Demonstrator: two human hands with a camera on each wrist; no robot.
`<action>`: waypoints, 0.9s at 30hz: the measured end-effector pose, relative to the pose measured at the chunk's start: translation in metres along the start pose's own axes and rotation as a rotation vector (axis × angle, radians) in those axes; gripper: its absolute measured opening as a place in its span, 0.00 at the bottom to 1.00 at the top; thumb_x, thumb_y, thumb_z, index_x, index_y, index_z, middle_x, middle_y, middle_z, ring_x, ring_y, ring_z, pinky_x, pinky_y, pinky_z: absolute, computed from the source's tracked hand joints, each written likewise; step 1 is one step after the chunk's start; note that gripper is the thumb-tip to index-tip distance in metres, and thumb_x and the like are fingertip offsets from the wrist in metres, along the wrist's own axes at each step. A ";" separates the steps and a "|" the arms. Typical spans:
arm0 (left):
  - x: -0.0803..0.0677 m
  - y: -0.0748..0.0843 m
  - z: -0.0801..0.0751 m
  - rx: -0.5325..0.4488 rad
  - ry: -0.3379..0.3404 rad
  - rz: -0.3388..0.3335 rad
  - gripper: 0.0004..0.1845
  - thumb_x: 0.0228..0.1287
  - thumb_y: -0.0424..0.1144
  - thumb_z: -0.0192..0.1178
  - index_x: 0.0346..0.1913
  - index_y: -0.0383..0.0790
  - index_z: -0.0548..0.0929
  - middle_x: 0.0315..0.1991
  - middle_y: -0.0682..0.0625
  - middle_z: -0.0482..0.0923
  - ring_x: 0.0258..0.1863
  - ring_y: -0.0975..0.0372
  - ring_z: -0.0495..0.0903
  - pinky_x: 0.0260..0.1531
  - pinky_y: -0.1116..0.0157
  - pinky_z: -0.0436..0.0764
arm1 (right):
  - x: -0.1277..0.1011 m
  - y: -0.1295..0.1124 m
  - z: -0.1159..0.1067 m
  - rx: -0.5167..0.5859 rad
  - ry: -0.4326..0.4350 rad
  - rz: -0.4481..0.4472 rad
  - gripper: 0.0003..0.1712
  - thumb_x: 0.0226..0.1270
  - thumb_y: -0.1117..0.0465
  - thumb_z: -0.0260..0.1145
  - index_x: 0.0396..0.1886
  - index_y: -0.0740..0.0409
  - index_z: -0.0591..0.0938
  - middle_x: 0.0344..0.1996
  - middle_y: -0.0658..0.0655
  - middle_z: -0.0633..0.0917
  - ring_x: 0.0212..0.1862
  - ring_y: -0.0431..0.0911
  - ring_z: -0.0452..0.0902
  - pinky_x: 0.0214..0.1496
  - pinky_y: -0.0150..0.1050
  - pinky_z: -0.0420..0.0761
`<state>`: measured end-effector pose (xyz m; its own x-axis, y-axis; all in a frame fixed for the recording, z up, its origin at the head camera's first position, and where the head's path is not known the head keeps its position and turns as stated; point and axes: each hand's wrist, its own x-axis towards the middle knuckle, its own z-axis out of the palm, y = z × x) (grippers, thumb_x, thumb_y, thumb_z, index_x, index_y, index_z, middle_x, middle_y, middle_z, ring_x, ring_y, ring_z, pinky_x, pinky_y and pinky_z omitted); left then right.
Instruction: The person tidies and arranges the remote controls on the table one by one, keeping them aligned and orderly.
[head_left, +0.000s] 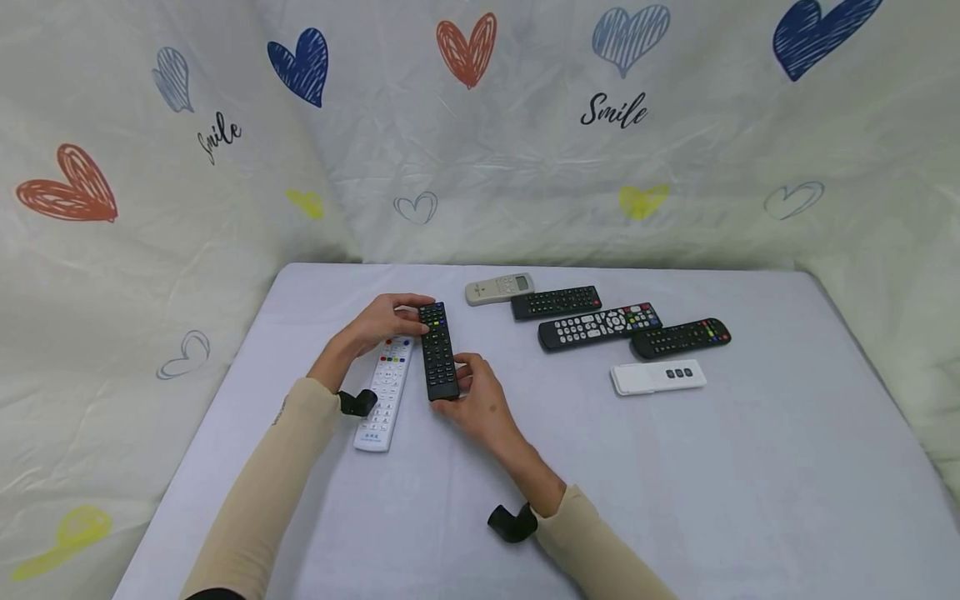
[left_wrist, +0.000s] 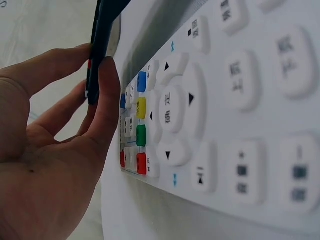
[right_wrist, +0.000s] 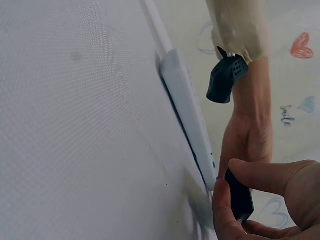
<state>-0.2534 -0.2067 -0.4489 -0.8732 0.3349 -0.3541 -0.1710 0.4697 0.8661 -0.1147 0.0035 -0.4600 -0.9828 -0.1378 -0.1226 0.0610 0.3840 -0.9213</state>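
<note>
While both hands, left hand (head_left: 382, 321) and right hand (head_left: 480, 400), pinch the long black plastic remote (head_left: 438, 350), a white remote (head_left: 384, 392) lies just left; five more remotes (head_left: 600, 327) lie right.

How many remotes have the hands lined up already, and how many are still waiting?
One looks done: the white remote lies flat near the left side. In hand now is the black remote, held at its far end by the left hand and at its near end by the right hand, right beside the white one. Five more remotes still lie grouped further right, untouched.
</note>
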 end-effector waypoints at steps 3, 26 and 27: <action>0.000 0.001 0.001 0.019 0.001 -0.002 0.33 0.64 0.35 0.71 0.72 0.49 0.77 0.62 0.42 0.83 0.57 0.55 0.83 0.56 0.61 0.81 | -0.001 0.000 0.000 0.013 -0.007 0.001 0.46 0.52 0.69 0.82 0.71 0.64 0.71 0.51 0.63 0.80 0.47 0.49 0.79 0.47 0.41 0.84; -0.004 0.009 0.006 0.203 -0.056 0.067 0.32 0.62 0.37 0.74 0.70 0.47 0.79 0.66 0.44 0.80 0.64 0.52 0.76 0.68 0.51 0.74 | -0.014 0.000 0.004 0.020 -0.045 0.003 0.52 0.52 0.68 0.83 0.74 0.65 0.65 0.50 0.62 0.80 0.46 0.47 0.81 0.49 0.43 0.84; -0.004 0.009 0.006 0.214 -0.060 0.070 0.32 0.63 0.37 0.74 0.70 0.47 0.79 0.66 0.44 0.80 0.64 0.52 0.76 0.67 0.52 0.75 | -0.014 0.000 0.004 0.020 -0.045 0.004 0.52 0.52 0.68 0.83 0.74 0.65 0.65 0.51 0.62 0.80 0.46 0.47 0.81 0.49 0.42 0.84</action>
<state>-0.2485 -0.1990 -0.4412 -0.8499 0.4176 -0.3214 -0.0045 0.6042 0.7969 -0.0998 0.0012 -0.4595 -0.9738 -0.1775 -0.1420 0.0686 0.3665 -0.9279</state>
